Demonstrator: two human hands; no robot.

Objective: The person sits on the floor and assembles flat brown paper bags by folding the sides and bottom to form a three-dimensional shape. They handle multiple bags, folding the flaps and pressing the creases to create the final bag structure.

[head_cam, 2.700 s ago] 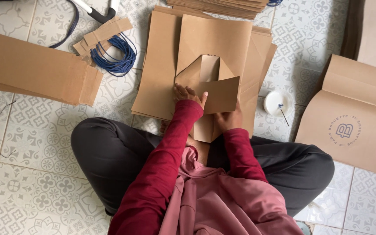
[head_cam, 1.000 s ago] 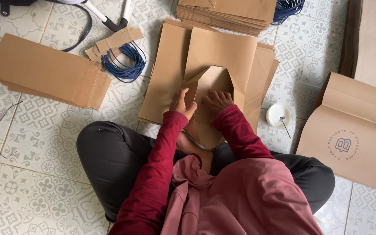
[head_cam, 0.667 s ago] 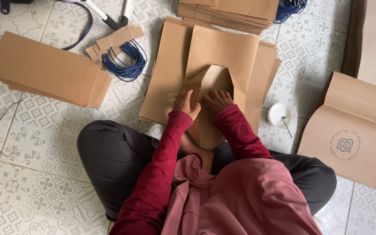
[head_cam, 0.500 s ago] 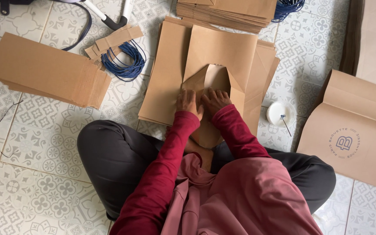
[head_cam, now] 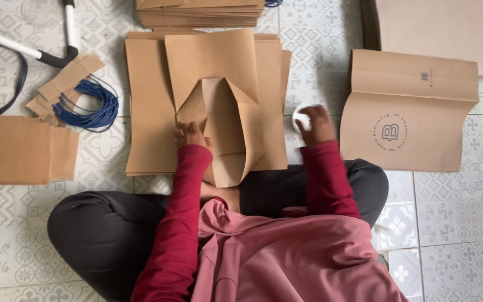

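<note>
A brown paper bag [head_cam: 225, 126] with its bottom folded open into a pointed flap lies on a pile of flat brown sheets [head_cam: 146, 106] on the tiled floor. My left hand [head_cam: 190, 134] presses on the bag's left fold. My right hand [head_cam: 315, 125] is off to the right, resting on a small round white container [head_cam: 301, 116] on the floor; whether it grips it I cannot tell. Both arms wear red sleeves.
A printed folded bag [head_cam: 409, 112] lies at the right. A stack of finished bags [head_cam: 199, 11] sits at the top. Blue cord [head_cam: 88, 106] and card strips [head_cam: 65, 84] lie at the left, beside a flat brown bundle [head_cam: 20, 148]. My crossed legs are below.
My right hand has left the bag's fold and moved right to the white container. The left hand stays on the bag. The view has drawn closer.
</note>
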